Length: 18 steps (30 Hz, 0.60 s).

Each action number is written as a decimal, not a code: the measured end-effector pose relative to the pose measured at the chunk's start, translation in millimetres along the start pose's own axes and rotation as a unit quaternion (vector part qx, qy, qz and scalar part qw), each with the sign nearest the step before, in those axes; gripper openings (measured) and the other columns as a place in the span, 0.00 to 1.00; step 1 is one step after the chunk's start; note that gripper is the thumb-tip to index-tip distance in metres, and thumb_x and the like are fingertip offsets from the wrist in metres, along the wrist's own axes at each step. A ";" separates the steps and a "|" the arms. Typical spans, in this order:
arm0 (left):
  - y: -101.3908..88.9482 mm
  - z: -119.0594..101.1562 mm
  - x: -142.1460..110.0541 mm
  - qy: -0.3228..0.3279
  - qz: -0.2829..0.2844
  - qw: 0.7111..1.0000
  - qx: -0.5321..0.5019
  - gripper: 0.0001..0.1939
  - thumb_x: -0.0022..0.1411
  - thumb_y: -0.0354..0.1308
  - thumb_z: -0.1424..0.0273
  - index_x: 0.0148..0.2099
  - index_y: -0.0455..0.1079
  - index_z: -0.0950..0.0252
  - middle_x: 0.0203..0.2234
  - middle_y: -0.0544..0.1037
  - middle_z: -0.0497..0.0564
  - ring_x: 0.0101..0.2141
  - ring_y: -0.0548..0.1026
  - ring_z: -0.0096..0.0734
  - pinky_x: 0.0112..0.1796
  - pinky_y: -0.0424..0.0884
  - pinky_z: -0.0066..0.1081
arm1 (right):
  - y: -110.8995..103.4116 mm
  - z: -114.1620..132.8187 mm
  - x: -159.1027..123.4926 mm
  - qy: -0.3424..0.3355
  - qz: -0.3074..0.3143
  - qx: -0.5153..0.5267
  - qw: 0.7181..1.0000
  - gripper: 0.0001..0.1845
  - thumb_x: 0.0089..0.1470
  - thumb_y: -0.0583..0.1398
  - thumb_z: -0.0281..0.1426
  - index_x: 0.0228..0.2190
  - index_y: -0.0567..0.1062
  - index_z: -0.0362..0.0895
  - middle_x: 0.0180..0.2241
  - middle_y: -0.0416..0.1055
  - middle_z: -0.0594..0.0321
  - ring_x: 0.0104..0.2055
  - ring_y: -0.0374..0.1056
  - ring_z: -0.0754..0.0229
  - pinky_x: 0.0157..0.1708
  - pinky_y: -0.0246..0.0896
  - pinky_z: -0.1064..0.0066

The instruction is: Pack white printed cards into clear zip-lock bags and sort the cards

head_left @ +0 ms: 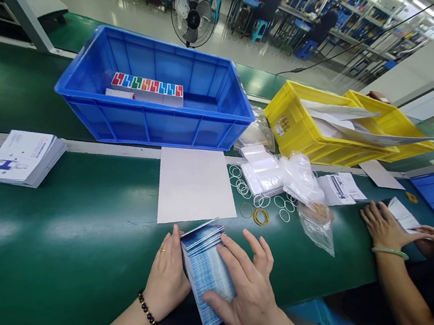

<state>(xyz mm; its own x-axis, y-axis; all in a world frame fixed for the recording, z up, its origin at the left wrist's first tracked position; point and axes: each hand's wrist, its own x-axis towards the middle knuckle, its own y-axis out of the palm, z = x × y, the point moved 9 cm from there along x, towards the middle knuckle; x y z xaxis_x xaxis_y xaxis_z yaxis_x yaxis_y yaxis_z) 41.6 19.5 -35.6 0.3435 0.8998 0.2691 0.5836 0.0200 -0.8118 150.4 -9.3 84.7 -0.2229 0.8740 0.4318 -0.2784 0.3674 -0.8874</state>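
Observation:
A thick stack of blue printed leaflets [210, 274] stands at the front edge of the green table, its many edges facing up in a fanned row. Against its left side my left hand [168, 276] is pressed, with the fingers together along the stack. My right hand [247, 280] grips the stack from the right; thumb and forefingers touch the leaflet edges, while the outer fingers stick out. Just beyond the stack lies a blank white sheet [194, 184]. White rubber bands [240, 186] and yellow-brown bands [261, 216] are scattered to its right.
A blue crate [156, 122] holding small boxes stands behind. Yellow crates [295, 121] with papers are at back right, near clear plastic bags [263, 170]. A pile of printed booklets [18, 158] lies left. At right, a co-worker's hands [387, 231] handle a white paper.

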 end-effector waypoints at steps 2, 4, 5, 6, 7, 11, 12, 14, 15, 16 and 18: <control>-1.3 -0.4 0.3 0.002 -0.003 1.000 0.003 0.43 0.60 0.47 0.64 0.66 0.23 0.72 0.50 0.69 0.67 0.50 0.69 0.54 0.45 0.69 0.51 | -0.1 -0.3 -0.8 0.002 -0.002 0.001 1.000 0.30 0.53 0.51 0.50 0.45 0.69 0.39 0.44 0.71 0.51 0.56 0.53 0.38 0.54 0.41 0.45; -1.6 -0.6 0.6 0.002 -0.001 1.000 0.007 0.43 0.60 0.46 0.64 0.66 0.23 0.73 0.51 0.69 0.67 0.50 0.69 0.54 0.44 0.70 0.51 | -0.1 -0.5 -1.6 0.002 -0.001 -0.001 1.000 0.30 0.53 0.51 0.51 0.45 0.69 0.39 0.44 0.71 0.51 0.55 0.54 0.39 0.54 0.41 0.46; -1.4 -0.6 0.6 0.001 0.000 1.000 0.009 0.43 0.60 0.46 0.64 0.66 0.23 0.73 0.51 0.69 0.67 0.50 0.69 0.54 0.44 0.70 0.51 | 0.0 -0.6 -1.9 0.001 0.001 -0.003 1.000 0.30 0.53 0.52 0.51 0.46 0.69 0.40 0.44 0.70 0.51 0.55 0.54 0.39 0.54 0.40 0.46; -1.4 -0.4 0.6 -0.001 0.001 1.000 0.011 0.43 0.60 0.46 0.65 0.66 0.23 0.72 0.51 0.68 0.67 0.50 0.69 0.54 0.44 0.70 0.51 | 0.1 -0.7 -2.1 0.000 0.003 -0.005 1.000 0.30 0.52 0.52 0.51 0.46 0.69 0.40 0.43 0.70 0.52 0.55 0.55 0.39 0.54 0.40 0.45; -1.6 -0.2 0.5 -0.002 0.000 1.000 0.013 0.43 0.59 0.46 0.65 0.66 0.23 0.72 0.52 0.68 0.67 0.50 0.69 0.54 0.44 0.70 0.51 | 0.4 -0.9 -2.2 0.000 0.005 -0.007 1.000 0.30 0.52 0.53 0.51 0.46 0.69 0.41 0.43 0.70 0.52 0.54 0.55 0.40 0.54 0.40 0.45; 0.2 0.4 -0.1 -0.002 0.005 1.000 0.012 0.44 0.58 0.48 0.67 0.66 0.23 0.72 0.52 0.68 0.68 0.50 0.69 0.55 0.45 0.69 0.51 | 2.3 -2.1 -1.1 0.006 0.019 -0.003 1.000 0.32 0.50 0.54 0.51 0.47 0.69 0.41 0.42 0.70 0.53 0.52 0.56 0.41 0.55 0.39 0.45; 0.8 0.7 -0.2 -0.003 0.007 1.000 0.007 0.44 0.58 0.48 0.66 0.66 0.23 0.71 0.52 0.68 0.67 0.50 0.69 0.55 0.45 0.69 0.51 | 3.0 -2.6 -0.6 0.008 0.023 -0.002 1.000 0.33 0.50 0.54 0.52 0.49 0.68 0.41 0.42 0.69 0.52 0.52 0.56 0.41 0.55 0.39 0.45; 1.5 1.7 -0.5 -0.006 0.009 1.000 -0.003 0.44 0.58 0.48 0.66 0.66 0.23 0.70 0.52 0.68 0.66 0.50 0.68 0.55 0.45 0.69 0.51 | 4.5 -3.4 0.7 0.011 0.030 -0.002 0.999 0.36 0.50 0.53 0.52 0.52 0.66 0.40 0.41 0.68 0.53 0.51 0.56 0.42 0.55 0.38 0.45; 1.7 2.1 -0.6 -0.008 0.009 1.000 -0.007 0.44 0.58 0.48 0.66 0.66 0.23 0.69 0.53 0.67 0.66 0.51 0.68 0.55 0.45 0.69 0.51 | 5.4 -3.6 1.3 0.011 0.035 -0.003 0.999 0.37 0.49 0.53 0.52 0.53 0.64 0.40 0.41 0.67 0.53 0.50 0.56 0.42 0.55 0.38 0.44; 2.1 2.5 -0.7 -0.011 0.011 1.000 -0.010 0.43 0.58 0.48 0.67 0.66 0.24 0.70 0.53 0.67 0.66 0.51 0.68 0.54 0.45 0.69 0.51 | 6.4 -3.2 1.8 0.006 0.041 -0.006 0.999 0.38 0.49 0.53 0.53 0.54 0.63 0.40 0.41 0.67 0.52 0.50 0.56 0.42 0.55 0.38 0.44; 3.0 3.0 -0.9 -0.014 0.015 1.000 -0.012 0.43 0.58 0.47 0.67 0.66 0.24 0.70 0.53 0.68 0.66 0.51 0.68 0.53 0.45 0.69 0.50 | 9.4 -1.4 2.6 -0.011 0.058 -0.015 0.998 0.40 0.48 0.54 0.53 0.55 0.62 0.38 0.41 0.65 0.52 0.50 0.55 0.42 0.55 0.37 0.43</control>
<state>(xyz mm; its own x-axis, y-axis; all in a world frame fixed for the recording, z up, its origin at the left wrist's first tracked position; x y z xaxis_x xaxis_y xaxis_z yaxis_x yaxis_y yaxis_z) 40.8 20.0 -39.8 0.3397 0.9121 0.2296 0.5916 -0.0174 -0.8060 148.6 -3.1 77.2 -0.2736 0.9041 0.3283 -0.2204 0.2733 -0.9363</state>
